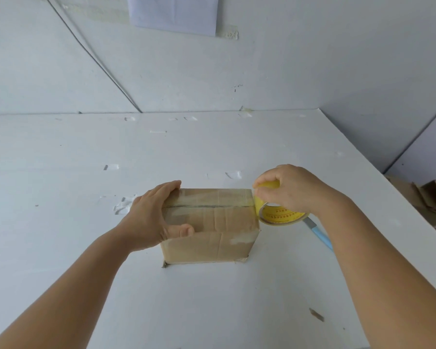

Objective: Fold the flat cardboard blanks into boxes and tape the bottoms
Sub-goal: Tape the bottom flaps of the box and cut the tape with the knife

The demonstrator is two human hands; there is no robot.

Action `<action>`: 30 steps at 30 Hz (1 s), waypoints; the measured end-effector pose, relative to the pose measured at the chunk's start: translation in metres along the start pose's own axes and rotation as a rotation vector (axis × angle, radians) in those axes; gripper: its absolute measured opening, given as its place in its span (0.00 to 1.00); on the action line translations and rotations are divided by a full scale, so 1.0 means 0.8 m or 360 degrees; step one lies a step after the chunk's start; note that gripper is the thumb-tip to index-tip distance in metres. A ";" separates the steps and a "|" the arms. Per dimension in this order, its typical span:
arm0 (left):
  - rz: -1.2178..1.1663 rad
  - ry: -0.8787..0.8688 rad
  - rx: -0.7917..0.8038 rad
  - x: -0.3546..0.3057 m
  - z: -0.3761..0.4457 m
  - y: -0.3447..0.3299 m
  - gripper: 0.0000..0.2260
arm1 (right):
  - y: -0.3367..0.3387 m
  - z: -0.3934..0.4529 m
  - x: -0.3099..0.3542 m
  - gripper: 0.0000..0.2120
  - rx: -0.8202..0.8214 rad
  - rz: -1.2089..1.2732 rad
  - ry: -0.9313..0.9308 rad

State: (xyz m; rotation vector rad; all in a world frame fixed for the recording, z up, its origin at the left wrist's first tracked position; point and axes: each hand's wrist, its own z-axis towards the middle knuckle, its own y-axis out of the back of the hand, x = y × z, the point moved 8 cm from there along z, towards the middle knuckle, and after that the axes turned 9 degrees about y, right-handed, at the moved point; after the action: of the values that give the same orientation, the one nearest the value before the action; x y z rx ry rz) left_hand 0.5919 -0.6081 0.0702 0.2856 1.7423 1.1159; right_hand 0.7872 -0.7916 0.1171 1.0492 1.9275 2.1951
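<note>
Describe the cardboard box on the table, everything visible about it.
The box is brown corrugated cardboard, creased and worn, with pale scuffs. It stands folded on the white table, closed flaps facing up and meeting at a centre seam with clear tape along it. The left hand rests on its left end, fingers over the far edge, thumb on the near flap. The right hand holds a yellow tape roll against its right end.

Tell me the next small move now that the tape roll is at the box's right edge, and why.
Probably cut or tear the tape at the right edge. The tape already lies along the centre seam of the cardboard box, the left hand steadies its left end, and the right hand holds the tape roll just past the edge. A blue-handled cutter lies beside it.
</note>
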 end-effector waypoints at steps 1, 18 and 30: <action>0.0000 -0.0007 -0.0006 -0.001 0.000 0.000 0.54 | -0.001 -0.003 0.002 0.10 0.0002 -0.0041 0.0004; 0.0015 -0.0039 0.0032 -0.010 0.001 -0.006 0.54 | -0.023 -0.015 -0.002 0.14 0.0066 -0.0185 -0.0018; 0.1057 -0.0160 0.0156 -0.062 0.002 -0.056 0.55 | -0.030 -0.014 0.007 0.17 -0.0058 -0.0393 0.0093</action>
State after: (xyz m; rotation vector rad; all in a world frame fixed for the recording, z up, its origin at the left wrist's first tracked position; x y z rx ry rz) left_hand 0.6294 -0.6634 0.0653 1.0170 1.6528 1.4452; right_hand 0.7678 -0.7930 0.0984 0.7055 1.9137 2.1361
